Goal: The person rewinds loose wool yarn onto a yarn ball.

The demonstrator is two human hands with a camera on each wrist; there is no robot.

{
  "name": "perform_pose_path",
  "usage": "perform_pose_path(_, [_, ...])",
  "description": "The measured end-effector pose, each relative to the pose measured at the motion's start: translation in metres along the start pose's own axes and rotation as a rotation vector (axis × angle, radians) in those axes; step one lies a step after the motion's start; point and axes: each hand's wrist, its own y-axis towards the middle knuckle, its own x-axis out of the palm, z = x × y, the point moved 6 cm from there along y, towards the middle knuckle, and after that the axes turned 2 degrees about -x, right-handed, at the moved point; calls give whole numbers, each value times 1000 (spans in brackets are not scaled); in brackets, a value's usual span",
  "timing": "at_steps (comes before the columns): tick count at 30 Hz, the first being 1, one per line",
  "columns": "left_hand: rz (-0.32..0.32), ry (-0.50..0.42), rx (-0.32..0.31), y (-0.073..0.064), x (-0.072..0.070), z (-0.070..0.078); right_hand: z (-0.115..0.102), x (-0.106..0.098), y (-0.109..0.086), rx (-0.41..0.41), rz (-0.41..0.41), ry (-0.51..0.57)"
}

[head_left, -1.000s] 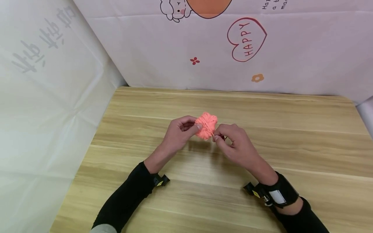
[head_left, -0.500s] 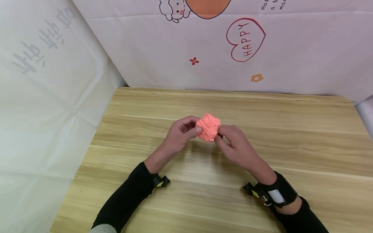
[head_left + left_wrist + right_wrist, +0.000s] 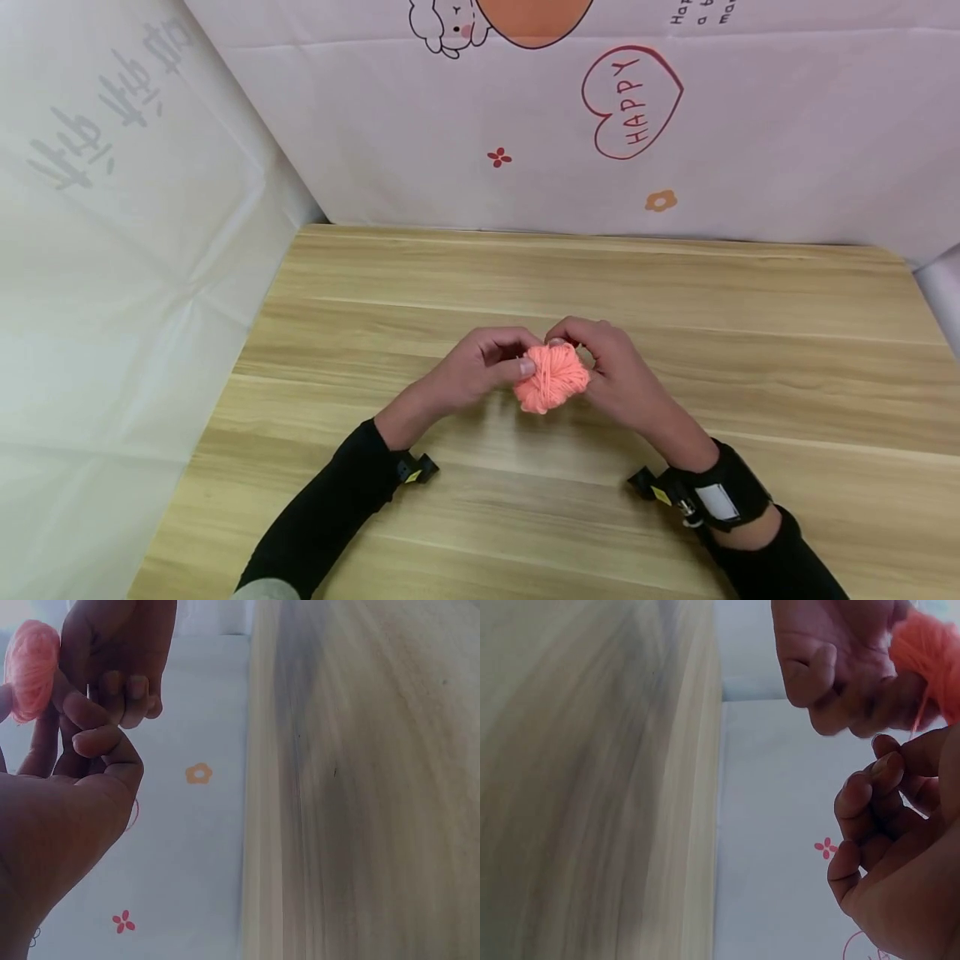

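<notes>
A small bundle of coral-pink yarn (image 3: 553, 379), with strands wrapped around its middle, is held above the wooden table in the head view. My left hand (image 3: 480, 367) grips its left side, thumb on the near face and fingers behind. Close at the right and partly behind the bundle is my right hand (image 3: 618, 367). In the right wrist view a thin yarn strand (image 3: 921, 712) runs from the bundle to the pinched thumb and forefinger of that hand. The left wrist view shows the bundle edge-on, and both hands are nearly touching there.
The wood-grain table (image 3: 375, 517) spreads beneath both hands. A white printed cloth (image 3: 375, 133) hangs behind its far edge, and another white sheet (image 3: 150, 333) covers the left side. Each wrist wears a small black camera (image 3: 426, 468).
The bundle has come nearer to me and slightly right, and has turned in my left hand. My right fingers have gone from its lower right edge to its far upper side.
</notes>
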Motion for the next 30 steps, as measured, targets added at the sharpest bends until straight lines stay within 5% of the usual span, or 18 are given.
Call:
perform_pose_path(13, [-63,25,-61,1,5,-9,-2,-9,0,-8,47,-3])
perform_pose_path(20, [-6,85,-98,1,1,-13,-3,-9,0,11,33,8])
perform_pose_path(30, [143,107,-236,0,-13,-23,-1,-6,0,36,17,11])
